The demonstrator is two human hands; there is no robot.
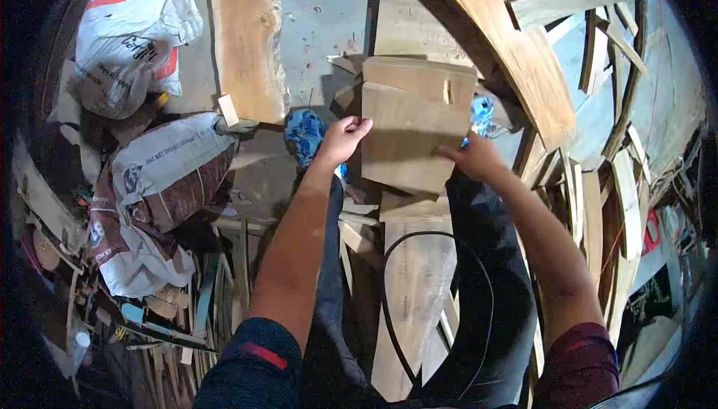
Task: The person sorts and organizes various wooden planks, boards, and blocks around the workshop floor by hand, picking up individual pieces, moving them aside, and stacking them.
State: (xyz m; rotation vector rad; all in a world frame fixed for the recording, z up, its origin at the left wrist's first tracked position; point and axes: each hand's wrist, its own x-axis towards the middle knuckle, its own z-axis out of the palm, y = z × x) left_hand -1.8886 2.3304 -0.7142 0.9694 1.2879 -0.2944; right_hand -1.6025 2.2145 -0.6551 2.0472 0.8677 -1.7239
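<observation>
A flat, roughly square wooden board (407,136) is held out in front of me between my hands. Behind its upper edge shows a second wooden board (415,71) with a rounded corner and a small slot near its right side. My left hand (342,142) is closed at the left edge, fingers curled and fingertips touching the wood. On the right edge, my right hand (476,157) grips with a digit lying over the front face; its other fingers are partly hidden. Whether the two boards are held together I cannot tell.
Printed sacks (161,184) lie at the left near a long raw-edged plank (245,35). A curved plank (516,50) runs along the right, with curved offcuts (580,3) beyond. A dark cable (385,289) loops over a plank between my legs. Scrap wood surrounds my feet.
</observation>
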